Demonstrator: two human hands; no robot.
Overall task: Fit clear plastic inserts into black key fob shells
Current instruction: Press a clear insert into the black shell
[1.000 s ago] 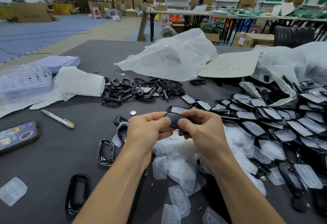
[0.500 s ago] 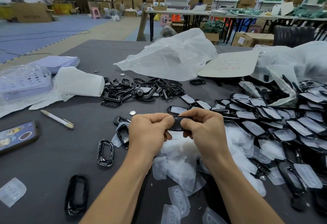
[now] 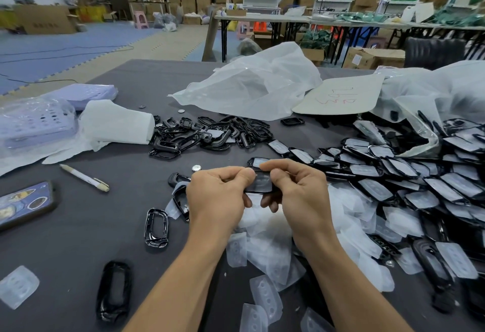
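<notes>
While both hands are raised over the grey table, the left hand and the right hand each pinch one end of a black key fob shell, thumbs on top, fingers curled beneath. Just below the shell lies a heap of clear inserts. Beyond the shell sits a tangle of empty black frames. To the shell's right spread the fitted shells.
</notes>
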